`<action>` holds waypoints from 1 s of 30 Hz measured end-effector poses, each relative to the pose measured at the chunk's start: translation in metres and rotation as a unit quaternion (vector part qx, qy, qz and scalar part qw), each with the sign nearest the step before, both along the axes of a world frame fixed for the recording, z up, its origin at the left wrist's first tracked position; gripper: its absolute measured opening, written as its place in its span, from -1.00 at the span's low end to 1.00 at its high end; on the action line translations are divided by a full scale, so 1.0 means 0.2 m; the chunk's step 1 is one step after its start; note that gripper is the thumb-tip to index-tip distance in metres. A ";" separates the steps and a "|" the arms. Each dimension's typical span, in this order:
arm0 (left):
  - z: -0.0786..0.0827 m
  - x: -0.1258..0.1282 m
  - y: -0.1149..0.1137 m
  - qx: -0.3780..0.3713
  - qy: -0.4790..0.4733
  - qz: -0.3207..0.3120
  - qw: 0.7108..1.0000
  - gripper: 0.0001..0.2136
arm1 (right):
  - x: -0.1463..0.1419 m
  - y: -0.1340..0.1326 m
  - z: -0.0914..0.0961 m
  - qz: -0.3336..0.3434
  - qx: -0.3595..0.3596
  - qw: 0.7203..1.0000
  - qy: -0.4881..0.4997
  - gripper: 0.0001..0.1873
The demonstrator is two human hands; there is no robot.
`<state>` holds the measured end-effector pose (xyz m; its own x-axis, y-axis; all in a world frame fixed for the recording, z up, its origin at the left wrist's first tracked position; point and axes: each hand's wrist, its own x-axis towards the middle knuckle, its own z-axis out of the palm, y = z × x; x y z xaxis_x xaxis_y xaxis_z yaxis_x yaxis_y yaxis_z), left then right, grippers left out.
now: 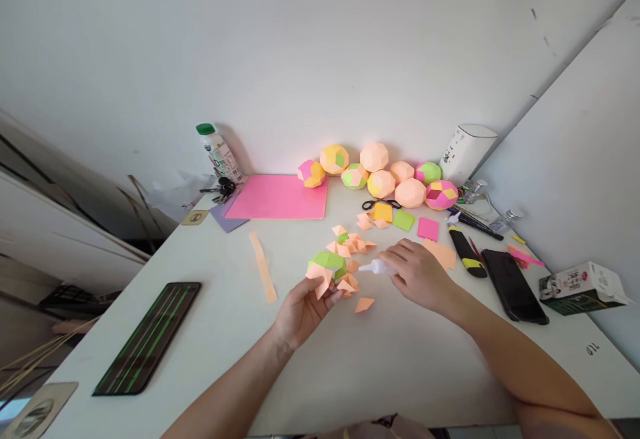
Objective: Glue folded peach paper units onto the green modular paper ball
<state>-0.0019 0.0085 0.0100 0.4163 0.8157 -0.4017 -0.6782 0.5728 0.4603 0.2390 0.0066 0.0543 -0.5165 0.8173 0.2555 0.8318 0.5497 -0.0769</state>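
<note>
My left hand (306, 309) is closed on a part-built folded-paper ball (321, 275) in peach and green, its thumb on a peach face. My right hand (413, 272) grips a white glue bottle (379, 266), most of it hidden by the fingers. The bottle's narrow nozzle points left, toward the paper ball, and stands a little apart from it. Several folded peach paper pieces (350, 245) lie just behind and beside the ball. A single peach piece (365, 305) rests nearer to me, below the nozzle.
Finished paper balls (381, 184) are heaped by the wall beside a pink sheet (285, 199). Scissors (381, 205) and coloured paper squares (403, 219) lie in front. At right are a cutter knife (467, 252), a phone (514, 285) and a carton (583, 287); at left, a dark tray (147, 339).
</note>
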 end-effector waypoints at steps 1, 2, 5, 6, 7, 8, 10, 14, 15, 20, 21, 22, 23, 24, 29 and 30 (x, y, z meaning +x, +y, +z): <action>0.00 0.00 0.00 0.003 -0.001 0.000 1.000 -0.91 | 0.00 0.00 0.00 -0.023 -0.014 0.999 0.023 -0.73; 0.00 0.00 0.00 0.007 -0.002 -0.002 1.000 -0.91 | 0.00 0.01 -0.01 -0.051 -0.031 0.997 0.048 -0.74; 0.01 0.00 0.00 0.028 -0.006 -0.019 0.999 -0.91 | 0.01 0.05 -0.06 -0.146 -0.093 0.975 0.136 -0.63; 0.02 0.00 -0.01 0.035 -0.007 -0.024 0.999 -0.91 | 0.01 0.07 -0.09 -0.172 -0.115 0.964 0.169 -0.60; 0.02 -0.01 -0.01 0.041 -0.007 -0.027 0.999 -0.91 | 0.01 0.09 -0.12 -0.190 -0.139 0.951 0.200 -0.60; 0.02 -0.01 -0.01 0.046 -0.006 -0.028 0.999 -0.91 | 0.01 0.11 -0.16 -0.205 -0.159 0.938 0.228 -0.58; 0.02 -0.01 -0.01 0.059 -0.003 -0.031 0.998 -0.91 | 0.02 0.15 -0.24 -0.219 -0.179 0.925 0.253 -0.57; 0.02 -0.02 -0.02 0.083 -0.005 -0.050 0.995 -0.89 | 0.04 0.20 -0.35 -0.235 -0.178 0.925 0.241 -0.56; 0.02 -0.02 -0.03 0.086 -0.005 -0.054 0.995 -0.87 | 0.04 0.21 -0.36 -0.233 -0.179 0.926 0.237 -0.55; 0.03 -0.03 -0.03 0.095 -0.011 -0.065 0.993 -0.86 | 0.05 0.18 -0.28 -0.217 -0.186 0.939 0.193 -0.42; 0.03 -0.03 -0.03 0.096 -0.012 -0.067 0.993 -0.85 | 0.06 0.17 -0.24 -0.212 -0.186 0.944 0.171 -0.38; 0.04 -0.03 -0.03 0.096 -0.012 -0.069 0.993 -0.85 | 0.07 0.15 -0.21 -0.200 -0.177 0.959 0.098 -0.40; 0.04 -0.03 -0.03 0.095 -0.012 -0.070 0.993 -0.84 | 0.09 0.13 -0.17 -0.194 -0.178 0.965 0.009 -0.48; 0.04 -0.03 -0.03 0.095 -0.013 -0.071 0.993 -0.84 | 0.10 0.11 -0.13 -0.196 -0.183 0.963 -0.020 -0.60; 0.03 -0.02 -0.03 0.101 -0.023 -0.084 0.991 -0.85 | 0.07 -0.03 0.01 -0.154 -0.193 0.966 -0.075 -0.76; 0.03 -0.02 -0.03 0.102 -0.023 -0.087 0.991 -0.84 | 0.05 -0.05 0.03 -0.126 -0.183 0.973 -0.057 -0.77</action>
<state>-0.0054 0.0023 0.0159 0.5720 0.7919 -0.2138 -0.5995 0.5816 0.5499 0.2484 -0.0042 0.0607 -0.2959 0.9471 -0.1245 0.9512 0.2802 -0.1291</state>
